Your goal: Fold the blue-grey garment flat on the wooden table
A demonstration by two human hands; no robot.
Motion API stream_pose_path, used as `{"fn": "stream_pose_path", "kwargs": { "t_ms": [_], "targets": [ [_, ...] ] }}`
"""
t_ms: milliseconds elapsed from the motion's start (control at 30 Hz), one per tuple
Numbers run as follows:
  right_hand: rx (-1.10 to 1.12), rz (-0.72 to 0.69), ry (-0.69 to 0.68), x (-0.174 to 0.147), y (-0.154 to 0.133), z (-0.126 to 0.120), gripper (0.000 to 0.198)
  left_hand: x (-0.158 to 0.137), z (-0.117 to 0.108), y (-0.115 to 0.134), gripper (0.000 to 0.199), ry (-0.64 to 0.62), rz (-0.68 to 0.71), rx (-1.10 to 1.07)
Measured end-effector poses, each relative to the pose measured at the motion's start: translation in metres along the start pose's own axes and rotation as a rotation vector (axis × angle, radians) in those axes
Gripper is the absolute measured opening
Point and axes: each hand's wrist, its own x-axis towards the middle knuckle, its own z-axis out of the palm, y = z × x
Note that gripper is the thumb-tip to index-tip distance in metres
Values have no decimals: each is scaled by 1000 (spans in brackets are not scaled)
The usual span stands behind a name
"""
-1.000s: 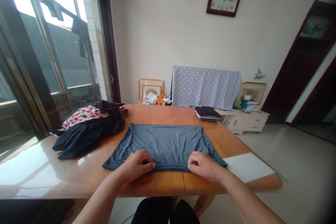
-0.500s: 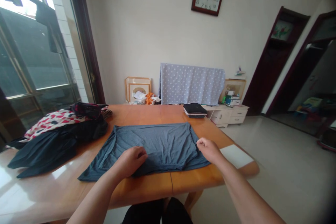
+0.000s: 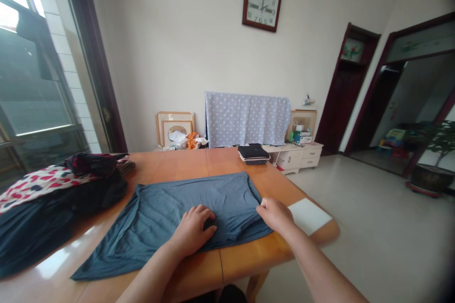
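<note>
Head view: grey shirt (image 3: 167,210) lies spread on the desk (image 3: 249,258), not yet folded. My left hand (image 3: 194,229) presses flat on it; my right hand (image 3: 275,213) pinches its right edge. Pile (image 3: 42,203) waits left.

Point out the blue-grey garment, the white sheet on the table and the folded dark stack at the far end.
blue-grey garment (image 3: 159,213), head view, flat middle.
white sheet (image 3: 310,216), head view, centre.
folded dark stack (image 3: 253,153), head view, top face.
</note>
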Motion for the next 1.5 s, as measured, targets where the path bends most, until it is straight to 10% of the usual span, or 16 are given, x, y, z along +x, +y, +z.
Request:
{"fn": "stream_pose_path", "kwargs": {
  "t_ms": [567,1067,1500],
  "targets": [
    [-28,-199,-54,7,2,2,8,13,-15,-6,25,-91,26,-39],
    [372,-367,-75,111,-64,9,18,98,-25,-79,16,32,-165,17],
    [226,-449,-251,107,-57,50,10,178,-22,-143,14,8,-324,158]
  ]
}}
